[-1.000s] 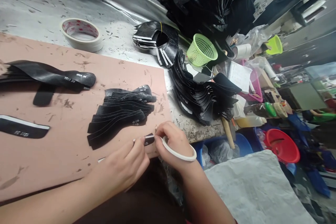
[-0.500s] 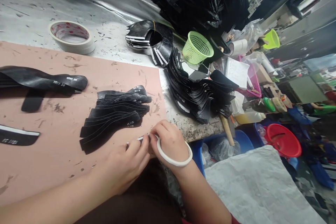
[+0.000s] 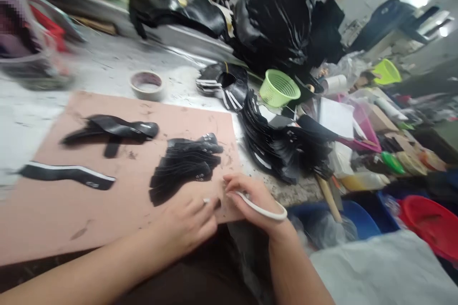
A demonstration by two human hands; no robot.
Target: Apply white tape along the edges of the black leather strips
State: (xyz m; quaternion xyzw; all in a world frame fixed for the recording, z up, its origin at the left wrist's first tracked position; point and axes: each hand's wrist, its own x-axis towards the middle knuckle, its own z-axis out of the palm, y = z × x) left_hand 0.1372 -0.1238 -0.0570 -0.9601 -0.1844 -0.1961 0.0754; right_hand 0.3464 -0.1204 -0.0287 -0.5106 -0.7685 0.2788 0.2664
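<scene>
Low at the mat's front edge, my left hand (image 3: 189, 221) is closed on a black leather strip, mostly hidden; its dark end and a bit of white show at the fingertips. My right hand (image 3: 255, 195) is just to the right, fingers curled and pinched together; anything between them is too blurred to make out. A narrow roll of white tape (image 3: 266, 213) hangs round that hand like a bracelet. Beyond my left hand lies a fanned stack of black leather strips (image 3: 182, 167). One strip with a white taped edge (image 3: 67, 175) lies at the left, below more black strips (image 3: 121, 127).
A pinkish mat (image 3: 132, 205) covers the table front. Behind it stand a wide tape roll (image 3: 147, 86), bundled black pieces (image 3: 223, 81) and a green basket (image 3: 279, 88). A large black stack (image 3: 279, 147) and a wooden handle (image 3: 328, 198) are at the right edge, above blue bins (image 3: 358, 214).
The view has swung left and back, showing more of the mat. My right hand has come away from my left, opening a gap, and the tape roll sits nearer its fingers.
</scene>
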